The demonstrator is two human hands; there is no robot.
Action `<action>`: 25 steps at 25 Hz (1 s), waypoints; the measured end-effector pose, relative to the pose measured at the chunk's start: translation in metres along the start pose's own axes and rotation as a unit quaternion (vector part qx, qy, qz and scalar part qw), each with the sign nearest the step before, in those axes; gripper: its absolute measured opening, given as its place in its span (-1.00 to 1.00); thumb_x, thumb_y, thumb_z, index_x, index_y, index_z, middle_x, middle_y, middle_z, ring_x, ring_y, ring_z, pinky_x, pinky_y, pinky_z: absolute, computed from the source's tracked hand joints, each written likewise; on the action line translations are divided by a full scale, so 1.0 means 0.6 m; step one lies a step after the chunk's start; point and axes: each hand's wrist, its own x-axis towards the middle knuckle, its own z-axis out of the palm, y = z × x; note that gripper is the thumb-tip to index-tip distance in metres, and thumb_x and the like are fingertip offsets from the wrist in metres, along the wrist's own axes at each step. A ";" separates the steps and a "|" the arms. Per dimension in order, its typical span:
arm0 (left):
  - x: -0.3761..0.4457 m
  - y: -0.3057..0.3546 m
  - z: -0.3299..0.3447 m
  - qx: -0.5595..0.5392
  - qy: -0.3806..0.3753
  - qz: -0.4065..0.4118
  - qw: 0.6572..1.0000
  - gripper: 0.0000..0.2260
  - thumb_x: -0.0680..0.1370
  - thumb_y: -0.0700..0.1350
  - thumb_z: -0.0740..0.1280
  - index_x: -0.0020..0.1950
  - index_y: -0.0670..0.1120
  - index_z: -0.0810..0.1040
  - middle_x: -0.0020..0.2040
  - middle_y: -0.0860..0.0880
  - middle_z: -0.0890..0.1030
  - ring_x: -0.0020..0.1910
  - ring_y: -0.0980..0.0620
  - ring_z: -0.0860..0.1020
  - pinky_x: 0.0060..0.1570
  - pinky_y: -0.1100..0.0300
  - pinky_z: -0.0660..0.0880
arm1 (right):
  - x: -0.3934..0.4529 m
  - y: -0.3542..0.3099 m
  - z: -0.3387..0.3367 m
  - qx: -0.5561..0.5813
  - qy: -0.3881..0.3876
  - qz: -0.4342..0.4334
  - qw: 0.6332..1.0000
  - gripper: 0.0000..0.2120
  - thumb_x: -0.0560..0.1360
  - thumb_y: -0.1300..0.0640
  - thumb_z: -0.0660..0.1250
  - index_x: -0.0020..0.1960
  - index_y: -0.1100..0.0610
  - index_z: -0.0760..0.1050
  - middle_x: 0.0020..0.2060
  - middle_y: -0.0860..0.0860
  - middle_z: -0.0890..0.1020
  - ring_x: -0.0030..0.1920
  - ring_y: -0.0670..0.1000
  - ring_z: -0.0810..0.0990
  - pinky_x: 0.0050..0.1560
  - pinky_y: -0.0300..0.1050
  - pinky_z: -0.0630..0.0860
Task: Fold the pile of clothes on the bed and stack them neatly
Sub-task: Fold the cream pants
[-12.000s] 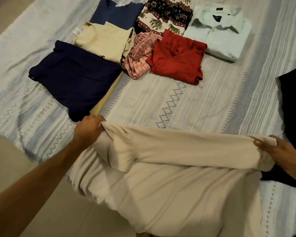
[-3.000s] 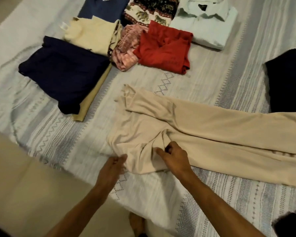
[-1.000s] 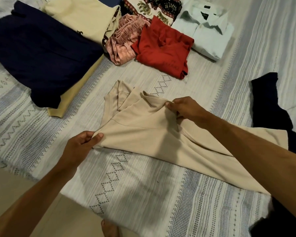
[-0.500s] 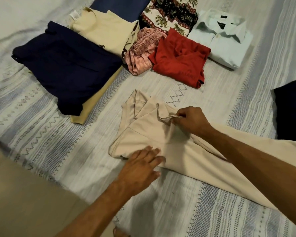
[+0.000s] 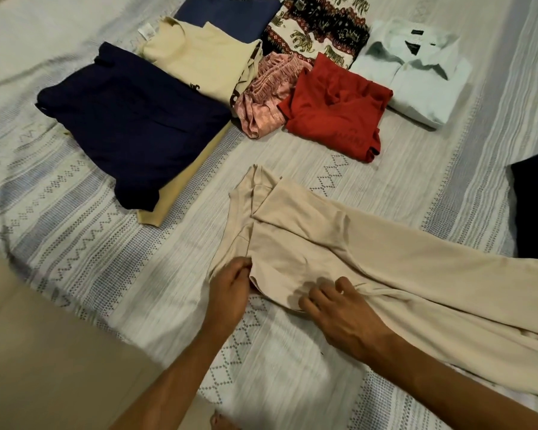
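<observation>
Left hand (image 5: 230,293) pinches the waist edge of the beige trousers (image 5: 354,259); right hand (image 5: 339,308) rests on them, fingers loosely curled, gripping nothing.
Head view: trousers lie flat on the bed (image 5: 75,218), legs trailing right. Risk: one-sided tugging likely skews the layers, rumpling the fold.

Dim, warm indoor light, soft shadows, slight motion blur, and wide-angle bending at the edges.

I see two bare forearms, no sleeves, left hand (image 5: 229,294), right hand (image 5: 343,318), bare toes (image 5: 221,421) at bottom edge
</observation>
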 end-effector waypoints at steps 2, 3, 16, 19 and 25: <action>0.012 0.034 -0.007 -0.182 0.016 -0.180 0.967 -0.67 0.67 0.05 0.20 0.14 -0.12 0.68 0.06 -0.14 0.74 0.08 -0.20 0.69 -0.11 -0.03 0.65 | -0.002 0.002 0.005 0.023 -0.011 0.047 0.999 -0.69 0.42 0.19 0.40 0.14 0.07 0.44 -0.03 0.07 0.58 -0.05 0.15 0.57 -0.10 0.07 0.37; 0.015 0.053 -0.014 -0.198 -0.005 -0.228 0.953 -0.57 0.67 0.19 0.18 0.15 -0.10 0.67 0.06 -0.15 0.74 0.06 -0.18 0.71 -0.13 -0.02 0.65 | -0.002 0.002 0.006 0.032 -0.013 0.064 0.997 -0.66 0.41 0.17 0.45 0.13 0.07 0.43 -0.05 0.06 0.58 -0.08 0.13 0.58 -0.12 0.06 0.37; 0.047 0.035 -0.051 0.113 -0.011 -0.107 0.988 -0.73 0.43 0.06 0.62 -0.04 -0.06 0.66 -0.17 -0.02 0.72 -0.08 -0.08 0.72 -0.18 0.05 0.71 | -0.060 0.046 0.011 0.039 -0.003 0.391 0.920 -0.81 0.53 0.01 0.33 0.08 0.08 0.50 -0.09 0.04 0.56 -0.10 0.16 0.53 -0.12 0.08 0.34; 0.030 0.050 -0.043 0.276 0.048 0.024 0.960 -0.60 0.45 0.21 0.56 0.07 -0.02 0.55 -0.14 0.06 0.67 -0.13 0.01 0.65 -0.14 0.08 0.60 | -0.102 0.080 0.016 0.050 -0.003 0.405 0.913 -0.78 0.57 -0.07 0.26 0.07 0.06 0.52 -0.12 0.01 0.58 -0.11 0.14 0.55 -0.15 0.06 0.35; 0.051 0.069 0.028 0.452 -0.087 0.315 0.830 -0.63 0.64 0.19 0.32 0.42 0.15 0.47 0.40 0.10 0.49 0.40 0.01 0.40 0.32 -0.02 0.30 | -0.161 0.116 0.014 0.167 -0.023 0.479 0.862 -0.77 0.63 -0.14 0.32 0.09 0.02 0.54 -0.12 -0.01 0.67 -0.08 0.13 0.63 -0.09 0.07 0.40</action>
